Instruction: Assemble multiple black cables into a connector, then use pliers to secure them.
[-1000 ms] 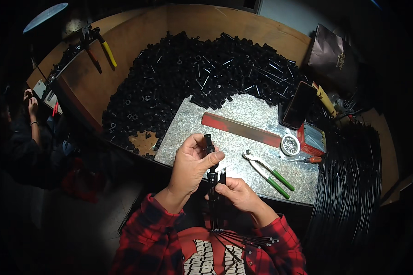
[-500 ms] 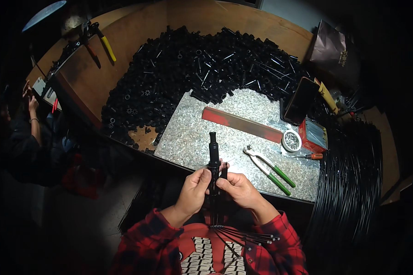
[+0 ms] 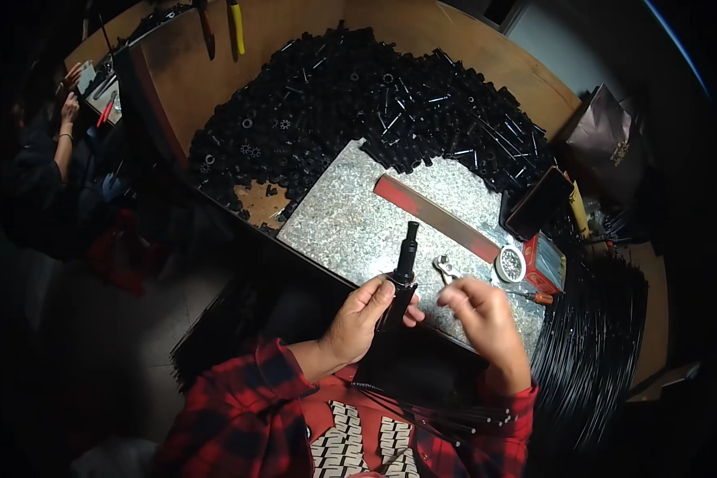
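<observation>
In my left hand (image 3: pixel 357 323) is a black umbrella frame (image 3: pixel 407 259), a stepped tube with thin ribs folded along it. The tube tilts up and away from me, and my left fingers are wrapped round its lower part. Below, the ribs fan out to the right over my lap, with small round pale tips (image 3: pixel 502 416). My right hand (image 3: pixel 486 323) is apart from the frame, curled and smeared by motion. It covers the handles of the pincers (image 3: pixel 444 267), whose metal head shows just beyond the fingers. Whether it touches them I cannot tell.
A speckled stone slab (image 3: pixel 334 211) carries a red-brown bar (image 3: pixel 434 217), a white cup of small parts (image 3: pixel 510 264) and a screwdriver (image 3: pixel 542 299). Beyond lies a heap of black parts (image 3: pixel 334 103). A phone (image 3: pixel 540 203) leans right; long black rods (image 3: pixel 589 342) hang nearby. Another person's hand (image 3: pixel 69 107) works far left.
My right hand has left the umbrella frame and moved right, over the pincers' handles. My left hand keeps the frame, now tilted more to the right. The whole view has shifted and turned.
</observation>
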Tool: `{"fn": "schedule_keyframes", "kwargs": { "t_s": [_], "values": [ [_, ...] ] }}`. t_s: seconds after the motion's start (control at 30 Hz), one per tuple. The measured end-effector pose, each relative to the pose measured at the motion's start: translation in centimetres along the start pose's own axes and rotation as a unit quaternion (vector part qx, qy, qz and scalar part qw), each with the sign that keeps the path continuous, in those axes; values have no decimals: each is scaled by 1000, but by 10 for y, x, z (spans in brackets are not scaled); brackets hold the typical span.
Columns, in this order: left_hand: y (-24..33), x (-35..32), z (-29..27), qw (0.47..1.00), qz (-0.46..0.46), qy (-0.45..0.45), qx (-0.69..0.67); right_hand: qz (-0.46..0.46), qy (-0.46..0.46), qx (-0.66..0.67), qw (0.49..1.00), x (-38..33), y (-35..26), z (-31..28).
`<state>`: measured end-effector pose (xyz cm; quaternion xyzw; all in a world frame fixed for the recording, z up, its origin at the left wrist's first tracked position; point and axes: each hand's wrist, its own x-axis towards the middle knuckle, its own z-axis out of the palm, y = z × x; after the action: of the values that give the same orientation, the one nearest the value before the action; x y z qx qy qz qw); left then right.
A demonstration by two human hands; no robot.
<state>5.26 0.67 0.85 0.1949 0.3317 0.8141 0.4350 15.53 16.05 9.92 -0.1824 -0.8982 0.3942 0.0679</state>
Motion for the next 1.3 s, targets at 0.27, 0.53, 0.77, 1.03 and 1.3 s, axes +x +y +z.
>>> {"fn": "schedule_keyframes", "kwargs": {
  "t_s": [0.27, 0.53, 0.77, 1.03, 1.3],
  "values": [
    [-1, -2, 6, 997, 6, -10, 81, -73, 18, 109, 991, 50, -26, 15],
    [0, -3, 6, 993, 14, -1, 113, -43, -17, 266, 963, 52, -31, 19],
    [-5, -3, 3, 981, 47, 22, 186, -83, 18, 31, 996, 47, -39, 17],
    [-3, 0, 3, 994, 33, 9, 104, -43, -7, 209, 977, 52, -25, 23],
    [-1, -1, 1, 999, 25, 39, 11, -86, 2, 166, 982, 39, -11, 25]
  ]
}}
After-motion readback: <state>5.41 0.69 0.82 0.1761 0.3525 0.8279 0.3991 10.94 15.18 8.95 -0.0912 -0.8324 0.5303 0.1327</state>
